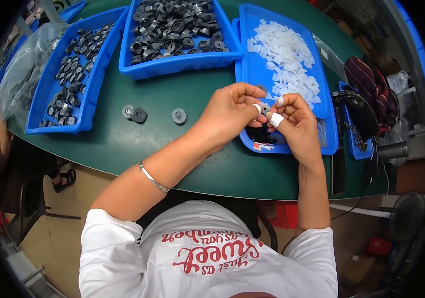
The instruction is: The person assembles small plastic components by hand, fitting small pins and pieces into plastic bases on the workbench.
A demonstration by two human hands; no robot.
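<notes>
My left hand (230,113) and my right hand (294,121) meet over the near end of a blue tray (252,74) that holds a heap of small white plastic pieces (287,62). Between their fingertips they pinch a small part (264,107), too small to make out clearly. White tape wraps fingers of both hands. A small dark pile of black parts (259,134) lies in the tray just under the hands. Three round black-and-grey parts (138,115) sit loose on the green table (173,149) to the left of my left hand.
A blue bin of black ring parts (177,30) stands at the back centre. Another blue tray of black parts (71,74) is at the left beside a clear plastic bag (24,69). Dark bags (366,94) lie at the right. Another person's arm (1,134) shows at far left.
</notes>
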